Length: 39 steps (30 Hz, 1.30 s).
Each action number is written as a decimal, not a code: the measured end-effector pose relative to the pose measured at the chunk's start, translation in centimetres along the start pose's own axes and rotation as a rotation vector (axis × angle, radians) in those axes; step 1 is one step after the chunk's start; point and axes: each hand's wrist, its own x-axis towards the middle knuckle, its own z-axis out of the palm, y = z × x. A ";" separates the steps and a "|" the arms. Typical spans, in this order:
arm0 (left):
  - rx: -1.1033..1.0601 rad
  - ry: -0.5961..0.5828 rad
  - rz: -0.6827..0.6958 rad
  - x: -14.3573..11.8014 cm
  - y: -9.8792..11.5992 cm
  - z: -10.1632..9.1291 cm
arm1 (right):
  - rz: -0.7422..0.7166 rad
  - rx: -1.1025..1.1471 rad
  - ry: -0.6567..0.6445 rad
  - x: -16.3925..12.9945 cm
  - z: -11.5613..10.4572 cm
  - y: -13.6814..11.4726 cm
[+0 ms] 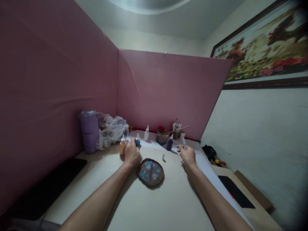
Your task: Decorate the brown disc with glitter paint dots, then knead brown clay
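Both arms stretched forward over the white counter [168, 199], palms down. Left hand [132, 153] curled around a small blue bottle [137, 140], grip clamped on it, next to an orange bottle [122, 146]. Right hand [188, 155] resting on the counter with a small clear bottle [184, 143] at the fingertips; grip there impossible to judge. Between the hands: a round decorated disc [150, 172] and a tiny cap [163, 157]. Faint writing on the purple tumbler [89, 131], not readable.

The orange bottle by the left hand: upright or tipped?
Upright: the orange bottle stands on its base, white nozzle pointing up, beside the left hand.
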 end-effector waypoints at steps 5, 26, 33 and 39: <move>0.074 -0.050 -0.041 -0.5 0.4 0.0 | -0.063 -0.243 -0.049 3.3 1.0 -0.9; -0.323 0.020 0.719 -5.6 5.1 -1.5 | -0.229 0.093 -0.162 -1.6 0.1 -7.2; -0.533 -0.234 0.362 -7.8 6.7 -1.3 | -0.280 0.235 -0.299 -8.8 -1.2 -11.3; -0.974 -0.680 0.202 -8.0 7.2 -1.9 | -0.319 0.439 -0.499 -7.8 -2.6 -9.8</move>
